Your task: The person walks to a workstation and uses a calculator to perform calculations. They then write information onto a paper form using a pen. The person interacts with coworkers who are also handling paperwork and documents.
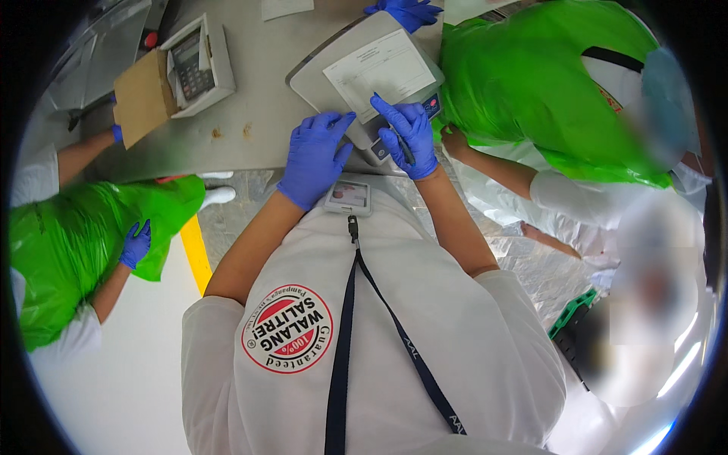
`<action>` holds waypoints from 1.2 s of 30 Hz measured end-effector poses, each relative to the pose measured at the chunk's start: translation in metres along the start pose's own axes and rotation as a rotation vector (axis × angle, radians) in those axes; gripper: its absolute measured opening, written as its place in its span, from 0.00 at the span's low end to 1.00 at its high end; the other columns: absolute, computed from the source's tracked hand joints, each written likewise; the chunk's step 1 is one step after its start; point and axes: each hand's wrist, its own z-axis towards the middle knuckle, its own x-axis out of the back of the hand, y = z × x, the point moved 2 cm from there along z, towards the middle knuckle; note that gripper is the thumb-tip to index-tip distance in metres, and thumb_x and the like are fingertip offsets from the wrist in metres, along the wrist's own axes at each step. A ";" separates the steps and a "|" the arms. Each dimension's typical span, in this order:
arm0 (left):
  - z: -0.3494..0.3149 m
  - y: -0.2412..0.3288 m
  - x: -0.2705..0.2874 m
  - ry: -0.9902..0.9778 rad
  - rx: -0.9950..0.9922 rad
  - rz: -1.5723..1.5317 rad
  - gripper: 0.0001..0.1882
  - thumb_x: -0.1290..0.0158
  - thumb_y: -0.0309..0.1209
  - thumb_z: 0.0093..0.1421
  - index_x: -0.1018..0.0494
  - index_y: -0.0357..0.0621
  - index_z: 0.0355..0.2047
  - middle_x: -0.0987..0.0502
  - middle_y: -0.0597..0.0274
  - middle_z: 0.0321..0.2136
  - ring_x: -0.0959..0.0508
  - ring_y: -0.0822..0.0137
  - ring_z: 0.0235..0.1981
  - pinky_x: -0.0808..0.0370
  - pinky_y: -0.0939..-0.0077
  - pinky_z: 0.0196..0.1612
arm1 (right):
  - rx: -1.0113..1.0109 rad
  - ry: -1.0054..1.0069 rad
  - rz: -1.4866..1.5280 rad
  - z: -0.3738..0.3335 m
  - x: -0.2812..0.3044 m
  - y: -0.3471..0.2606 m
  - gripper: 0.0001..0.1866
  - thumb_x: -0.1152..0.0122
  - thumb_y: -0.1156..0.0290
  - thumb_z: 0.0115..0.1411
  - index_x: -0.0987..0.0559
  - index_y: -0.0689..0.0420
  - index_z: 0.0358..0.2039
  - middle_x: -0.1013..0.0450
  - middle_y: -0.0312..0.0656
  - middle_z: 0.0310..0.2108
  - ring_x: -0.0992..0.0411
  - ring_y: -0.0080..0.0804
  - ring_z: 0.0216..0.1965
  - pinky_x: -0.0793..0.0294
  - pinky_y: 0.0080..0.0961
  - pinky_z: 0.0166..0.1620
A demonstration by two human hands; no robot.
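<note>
Head-worn fisheye, downward over hands [312,158]

On the grey surface [262,95], left of the left grip [315,161], an open white box [218,62] with a brown cardboard flap [142,98] contains a dark keypad device [194,67]. A blue glove [409,14] is located beyond the right grip [409,138]. Green aprons on co-workers are positioned right [542,87] of the right grip and left [83,246] of the left grip, the latter near a yellow floor stripe [196,254].
</note>
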 end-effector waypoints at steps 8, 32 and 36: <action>0.020 0.046 -0.034 0.053 0.050 0.136 0.27 0.45 0.32 0.52 0.32 0.53 0.55 0.34 0.62 0.55 0.35 0.58 0.56 0.45 0.55 0.60 | -0.030 0.209 0.248 -0.003 -0.007 0.043 0.19 0.35 0.78 0.49 0.26 0.53 0.42 0.27 0.40 0.33 0.28 0.41 0.34 0.30 0.34 0.40; 0.030 0.095 -0.055 0.015 0.203 0.192 0.31 0.43 0.32 0.51 0.36 0.51 0.58 0.40 0.67 0.62 0.40 0.60 0.61 0.53 0.52 0.64 | 0.120 0.066 0.165 -0.008 0.015 0.078 0.25 0.35 0.71 0.50 0.28 0.52 0.50 0.27 0.38 0.41 0.30 0.36 0.40 0.36 0.33 0.46; 0.002 0.083 -0.045 0.018 0.194 0.159 0.33 0.44 0.33 0.52 0.38 0.50 0.60 0.40 0.65 0.62 0.40 0.59 0.62 0.52 0.51 0.64 | 0.055 0.063 0.188 -0.018 0.004 0.043 0.26 0.35 0.73 0.50 0.29 0.54 0.51 0.27 0.42 0.43 0.30 0.39 0.41 0.33 0.35 0.45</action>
